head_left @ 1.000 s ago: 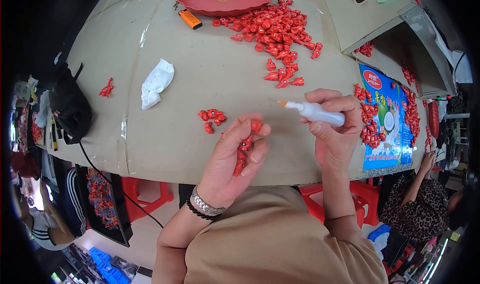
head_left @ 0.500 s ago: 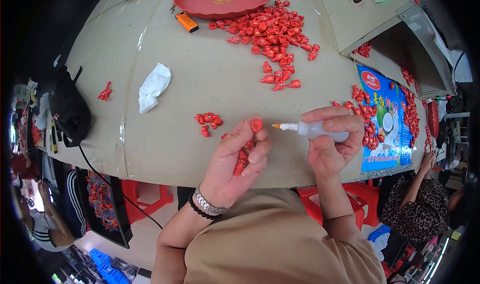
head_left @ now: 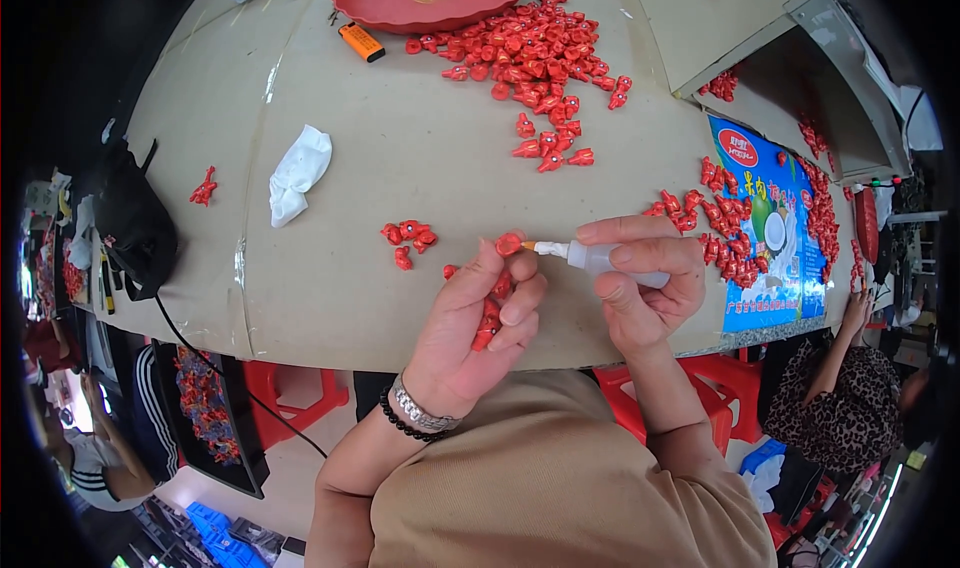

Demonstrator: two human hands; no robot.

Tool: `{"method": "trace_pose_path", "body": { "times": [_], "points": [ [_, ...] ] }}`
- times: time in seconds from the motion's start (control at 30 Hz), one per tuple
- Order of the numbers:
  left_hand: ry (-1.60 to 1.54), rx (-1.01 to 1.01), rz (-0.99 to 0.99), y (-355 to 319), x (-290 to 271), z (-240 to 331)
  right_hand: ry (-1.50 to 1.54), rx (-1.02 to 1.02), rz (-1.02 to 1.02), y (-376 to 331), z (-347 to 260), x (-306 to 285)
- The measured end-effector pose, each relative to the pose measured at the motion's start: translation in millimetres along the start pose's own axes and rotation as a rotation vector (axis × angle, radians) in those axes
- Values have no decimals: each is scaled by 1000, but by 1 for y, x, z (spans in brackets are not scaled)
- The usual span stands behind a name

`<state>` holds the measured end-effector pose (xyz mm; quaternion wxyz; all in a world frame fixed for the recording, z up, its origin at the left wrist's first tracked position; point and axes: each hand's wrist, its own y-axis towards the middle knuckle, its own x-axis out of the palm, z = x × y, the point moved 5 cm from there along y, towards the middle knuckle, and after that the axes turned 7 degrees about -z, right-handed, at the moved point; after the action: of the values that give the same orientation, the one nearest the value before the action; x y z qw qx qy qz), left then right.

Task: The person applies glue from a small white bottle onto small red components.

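My left hand (head_left: 462,340) pinches a small red plastic piece (head_left: 508,244) between thumb and forefinger, its round end facing right. More red pieces (head_left: 489,320) lie under the curled fingers of that hand. My right hand (head_left: 655,286) grips a small white squeeze bottle (head_left: 592,258) whose white-wrapped neck ends in an orange tip. That tip meets the pinched piece, or comes very close to it. Just left of my left hand, a few loose red pieces (head_left: 408,233) sit on the table (head_left: 400,148).
Farther back are a heap of red pieces (head_left: 545,58), a red plate (head_left: 345,0) and an orange lighter (head_left: 361,42). A crumpled tissue (head_left: 300,173) and a black bag (head_left: 135,223) lie left. Rightward, red pieces cover part of a blue printed sheet (head_left: 765,313) beside a grey box (head_left: 690,33).
My right hand has moved left with the squeeze bottle, bringing its tip from a gap away up to the red piece. My left hand has barely moved.
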<state>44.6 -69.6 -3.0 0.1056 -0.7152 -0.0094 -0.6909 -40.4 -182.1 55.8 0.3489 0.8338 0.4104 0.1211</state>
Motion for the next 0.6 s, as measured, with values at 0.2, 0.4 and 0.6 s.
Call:
{"method": "trace_pose_path", "body": {
  "times": [0.2, 0.4, 0.6],
  "points": [
    [2, 9, 14, -1, 0, 0, -30, 7, -16, 0, -2, 2],
    [7, 3, 4, -1, 0, -1, -30, 16, -37, -1, 0, 2],
    [20, 7, -12, -1, -1, 0, -34, 13, -29, -1, 1, 2]
  ]
}}
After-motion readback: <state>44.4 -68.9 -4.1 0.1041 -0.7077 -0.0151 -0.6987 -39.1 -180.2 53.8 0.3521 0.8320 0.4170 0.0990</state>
